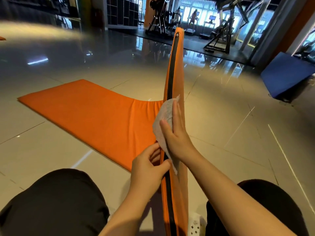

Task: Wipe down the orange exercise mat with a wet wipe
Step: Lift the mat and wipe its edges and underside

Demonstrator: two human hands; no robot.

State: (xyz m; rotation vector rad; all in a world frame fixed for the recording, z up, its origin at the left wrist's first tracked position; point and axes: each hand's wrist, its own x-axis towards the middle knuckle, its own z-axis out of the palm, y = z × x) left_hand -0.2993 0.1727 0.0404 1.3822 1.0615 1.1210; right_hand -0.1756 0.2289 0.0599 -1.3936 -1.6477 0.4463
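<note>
The orange exercise mat (95, 113) lies partly flat on the tiled floor at left. Its right part is folded up on edge, showing a black seam that runs away from me. My left hand (148, 166) pinches that raised edge low down, near my knees. My right hand (175, 133) is flat with straight fingers, and it presses a white wet wipe (163, 120) against the upright side of the mat. The wipe drapes over the black seam and hangs below my palm.
My knees in dark trousers frame the bottom of the view. A blue pad (286, 75) lies on the floor at right. Gym machines (219, 31) and treadmills with people on them stand at the back. A white shoe (196, 223) shows by the mat's near end.
</note>
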